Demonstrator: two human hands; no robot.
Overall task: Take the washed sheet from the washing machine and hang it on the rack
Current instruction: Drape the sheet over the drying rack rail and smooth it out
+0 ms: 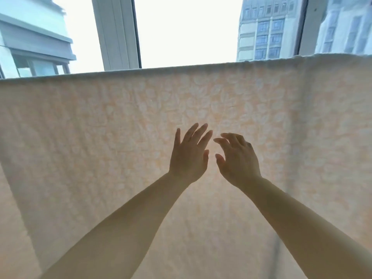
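— Any lettering, labels or numbers to read on the sheet point(120, 137)?
— None. Only a pale leaf-like print there; nothing legible on the buildings point(269, 29) above the sheet's top edge either.

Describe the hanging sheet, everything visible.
The sheet is thin, pale peach fabric with a faint white leaf-like print, backlit so it glows. Its top fold runs across the whole view, draped over a support that is hidden beneath it, sloping up to the right. It hangs flat with light wrinkles; a second layer shows at the left. Both hands, left and right, are raised open before its middle; contact cannot be told.
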